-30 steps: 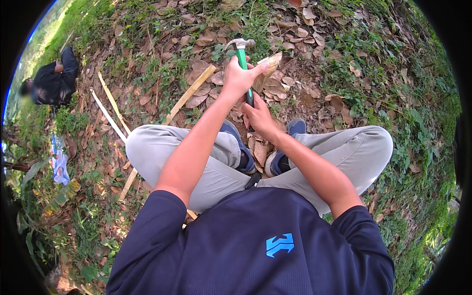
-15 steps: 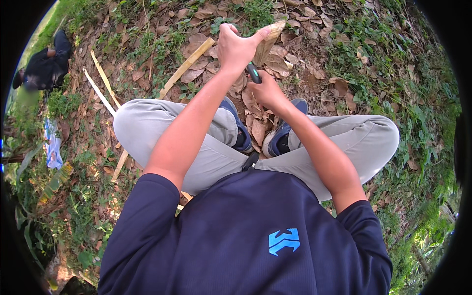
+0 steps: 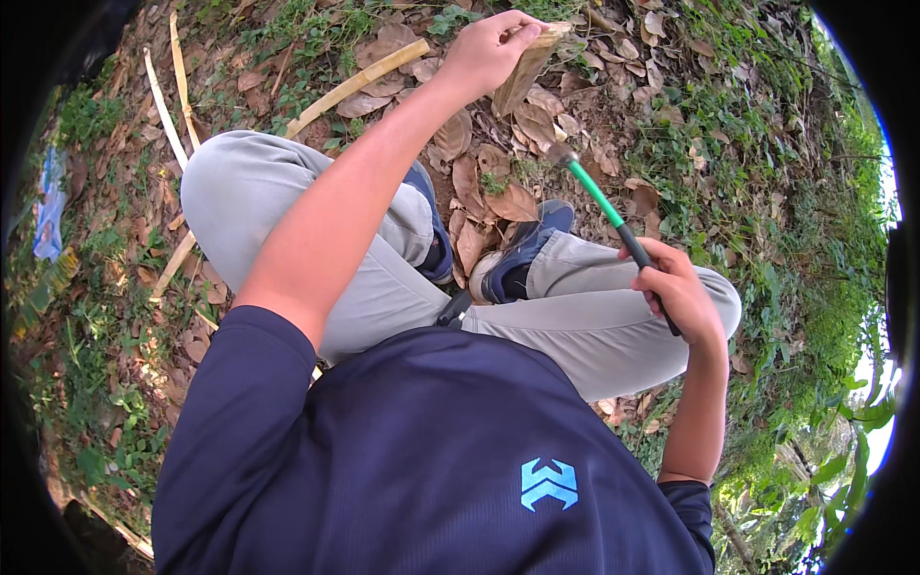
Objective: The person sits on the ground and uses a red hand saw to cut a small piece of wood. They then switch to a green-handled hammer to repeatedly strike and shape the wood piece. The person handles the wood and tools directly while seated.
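Observation:
My left hand (image 3: 491,56) is closed on the upper end of a short wooden board (image 3: 523,80), which stands tilted over the leaf litter beyond my feet. In my right hand (image 3: 678,292), above my right knee, is a hammer (image 3: 602,199) with a green shaft and black grip. Its small head points up and left toward the board, apart from it. The fingers of my right hand wrap round the black grip.
My crossed legs in grey trousers (image 3: 383,307) and blue shoes (image 3: 532,244) are between my arms. Pale wood strips (image 3: 359,86) lie left on dry leaves, with more strips (image 3: 165,107) farther left. A blue-white plastic piece (image 3: 50,206) lies at far left.
My right hand has swung right and back from beside the board, bringing the hammer's green shaft into full view. My left hand still holds the board. The whole view has shifted.

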Demonstrator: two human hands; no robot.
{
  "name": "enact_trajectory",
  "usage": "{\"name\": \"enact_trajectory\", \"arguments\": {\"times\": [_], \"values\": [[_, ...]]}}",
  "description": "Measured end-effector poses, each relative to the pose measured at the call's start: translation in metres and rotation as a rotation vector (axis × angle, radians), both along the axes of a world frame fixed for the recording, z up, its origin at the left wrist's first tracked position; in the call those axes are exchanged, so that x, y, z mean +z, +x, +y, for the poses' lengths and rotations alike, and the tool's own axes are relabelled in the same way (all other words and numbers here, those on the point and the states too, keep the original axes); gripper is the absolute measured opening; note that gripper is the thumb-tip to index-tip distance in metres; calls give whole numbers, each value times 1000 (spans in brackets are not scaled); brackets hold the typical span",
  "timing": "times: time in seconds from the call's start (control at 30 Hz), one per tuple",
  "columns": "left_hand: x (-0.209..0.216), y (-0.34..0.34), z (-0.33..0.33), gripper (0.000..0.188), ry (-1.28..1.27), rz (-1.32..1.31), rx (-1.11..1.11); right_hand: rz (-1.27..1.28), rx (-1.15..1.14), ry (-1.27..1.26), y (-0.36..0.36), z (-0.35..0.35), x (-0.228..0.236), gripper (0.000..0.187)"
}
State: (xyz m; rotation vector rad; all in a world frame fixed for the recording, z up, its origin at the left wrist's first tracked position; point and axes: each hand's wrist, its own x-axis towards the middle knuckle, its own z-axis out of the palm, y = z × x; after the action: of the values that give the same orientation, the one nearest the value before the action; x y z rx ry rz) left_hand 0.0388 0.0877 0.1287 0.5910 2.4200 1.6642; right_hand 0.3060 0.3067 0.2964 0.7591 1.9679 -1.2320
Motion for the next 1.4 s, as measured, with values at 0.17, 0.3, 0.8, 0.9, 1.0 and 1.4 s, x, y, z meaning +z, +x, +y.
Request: {"name": "enact_trajectory", "arguments": {"times": [0.17,0.3,0.8,0.9,1.0,1.4], "values": [[0,10,3,44,-49,246,-6,568,-212,-257,8,10,12,38],[-4,13,6,56,-48,230,7,712,-344,13,-10,-8,-21,26],[6,19,4,49,-3,8,-7,1299,-314,131,-63,-36,-19,28],[9,19,3,47,-40,-30,-24,564,138,648,-52,-56,-61,27],[7,20,1,47,7,-34,-41,591,-37,524,-55,-61,-52,29],[-2,22,6,49,-22,-68,-71,1446,-350,293,-75,-59,-4,28]]}}
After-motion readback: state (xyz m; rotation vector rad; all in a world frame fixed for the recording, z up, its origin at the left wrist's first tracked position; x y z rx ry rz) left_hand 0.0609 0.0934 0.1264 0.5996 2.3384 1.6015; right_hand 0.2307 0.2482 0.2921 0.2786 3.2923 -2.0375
